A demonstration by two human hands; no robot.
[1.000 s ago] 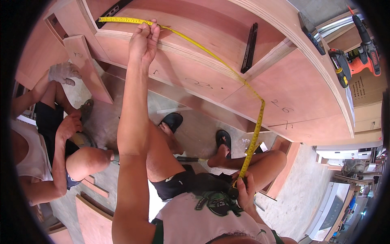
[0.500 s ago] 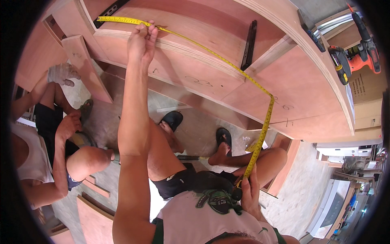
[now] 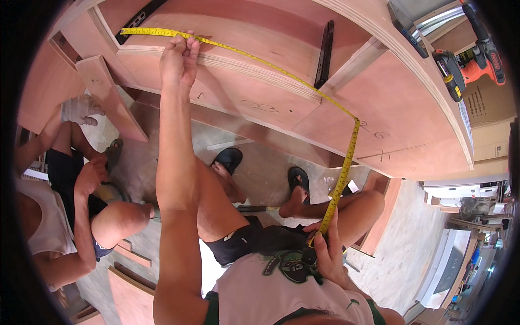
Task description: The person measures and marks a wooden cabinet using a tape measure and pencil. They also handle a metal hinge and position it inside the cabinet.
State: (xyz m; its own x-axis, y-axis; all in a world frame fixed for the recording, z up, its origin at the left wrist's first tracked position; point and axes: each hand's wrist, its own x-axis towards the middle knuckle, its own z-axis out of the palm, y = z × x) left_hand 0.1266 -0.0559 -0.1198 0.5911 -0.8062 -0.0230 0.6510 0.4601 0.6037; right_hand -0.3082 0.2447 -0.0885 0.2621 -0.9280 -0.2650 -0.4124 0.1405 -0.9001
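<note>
A yellow tape measure [image 3: 260,58] is pulled out across the opening of a pinkish plywood cabinet [image 3: 233,92]. Its free end lies against a black drawer runner [image 3: 135,23] at the opening's left side. My left hand [image 3: 180,60] pinches the blade a short way from that end. Rightward, the blade passes under a second black runner [image 3: 324,55], then bends sharply over the plywood and drops toward me. Low in front of my body, my right hand [image 3: 329,253] is closed around the tape's dark case, which is partly hidden by my fingers.
A co-worker [image 3: 70,216] sits at the left with one gloved hand [image 3: 81,110] near a leaning board [image 3: 111,97]. An orange and black cordless drill [image 3: 485,67] lies on the cabinet top at the right. Wood strips [image 3: 132,252] and a panel [image 3: 130,295] lie on the floor.
The view has shifted slightly, moving the cabinet a little left in the picture. My right hand with the case has risen slightly. Both hands keep their hold on the tape.
</note>
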